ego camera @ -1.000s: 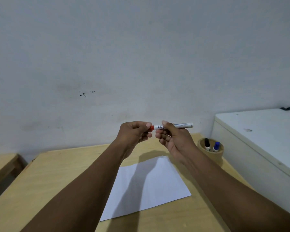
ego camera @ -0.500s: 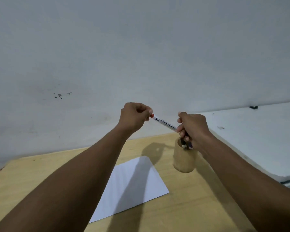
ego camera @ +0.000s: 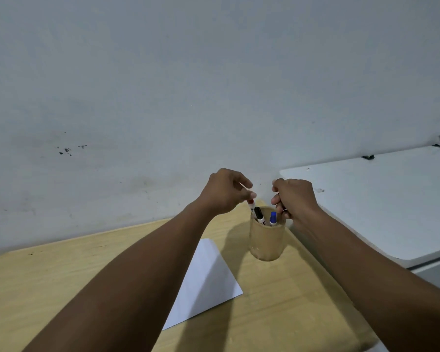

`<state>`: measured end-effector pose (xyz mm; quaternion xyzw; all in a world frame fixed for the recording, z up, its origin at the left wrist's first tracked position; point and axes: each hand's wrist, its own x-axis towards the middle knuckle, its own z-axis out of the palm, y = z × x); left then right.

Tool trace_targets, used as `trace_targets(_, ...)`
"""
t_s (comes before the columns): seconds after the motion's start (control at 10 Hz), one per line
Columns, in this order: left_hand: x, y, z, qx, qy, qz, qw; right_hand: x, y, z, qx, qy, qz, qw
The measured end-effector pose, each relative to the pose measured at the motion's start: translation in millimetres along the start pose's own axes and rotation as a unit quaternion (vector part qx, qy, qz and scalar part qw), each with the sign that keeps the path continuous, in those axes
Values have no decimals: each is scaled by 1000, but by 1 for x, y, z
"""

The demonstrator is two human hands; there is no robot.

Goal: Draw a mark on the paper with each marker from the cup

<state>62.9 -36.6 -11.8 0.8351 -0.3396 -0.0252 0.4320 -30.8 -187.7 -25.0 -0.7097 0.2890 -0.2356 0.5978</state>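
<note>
Where half a second back the left hand and right hand shared the red-capped marker in the air, left fingertips now pinch its top alone, lowering it into the cup beside the black marker and blue marker, so I'd judge the red one finished and going back. Right hand hovers over the rim, fingers curled loosely on nothing I can see; both forearms reach forward over the table, the paper just left of the cup, no marks visible.
</note>
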Motion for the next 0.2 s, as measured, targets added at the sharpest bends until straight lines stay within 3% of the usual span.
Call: trace_targets(0.2,-9,4,-10,56,-17,-13,998,-4,-8,9,-40,13,-45,998)
